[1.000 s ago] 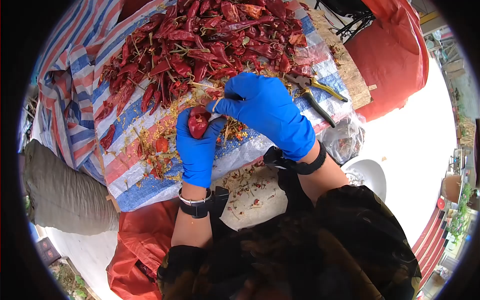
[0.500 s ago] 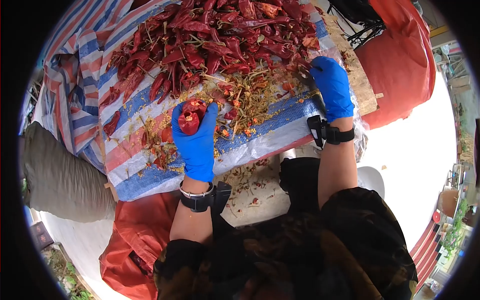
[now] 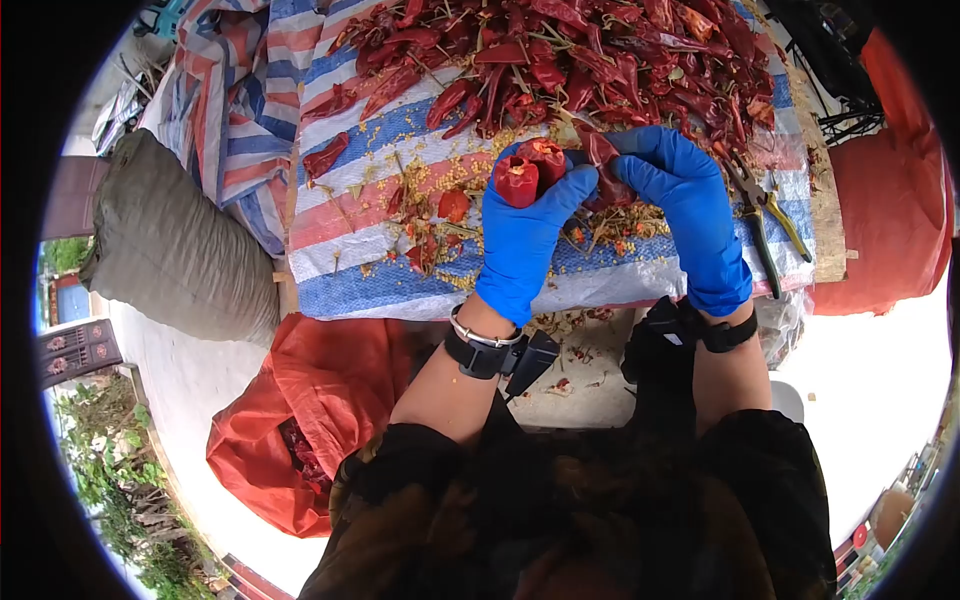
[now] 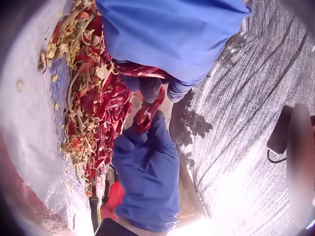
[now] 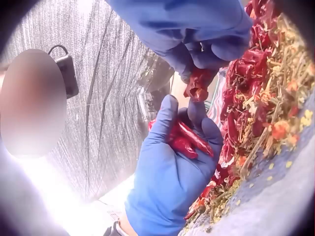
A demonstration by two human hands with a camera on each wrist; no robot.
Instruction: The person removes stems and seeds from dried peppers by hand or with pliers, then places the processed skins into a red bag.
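Both hands wear blue gloves, close together over the near side of the striped sheet. My left hand (image 3: pixel 527 245) holds two dried red peppers (image 3: pixel 517 182) upright between fingers and thumb, their stem ends open and hollow; they also show in its palm as red peppers (image 5: pixel 183 140) in the right wrist view. My right hand (image 3: pixel 690 190) pinches another dark red pepper (image 3: pixel 601 165) by the left fingertips. An open end of this pepper (image 5: pixel 199 88) faces the left hand in the right wrist view.
A big heap of dried peppers (image 3: pixel 590 60) covers the sheet's far side. Seeds and stem scraps (image 3: pixel 615 228) lie nearer. Yellow-and-black-handled cutters (image 3: pixel 757 205) lie at the right. A red sack (image 3: pixel 320 380) stands below left, a grey-green sack (image 3: pixel 190 240) at the left.
My right hand went from beside the left hand out to the heap's right edge, then came back with another pepper. The left hand keeps its peppers; the head view has shifted left.
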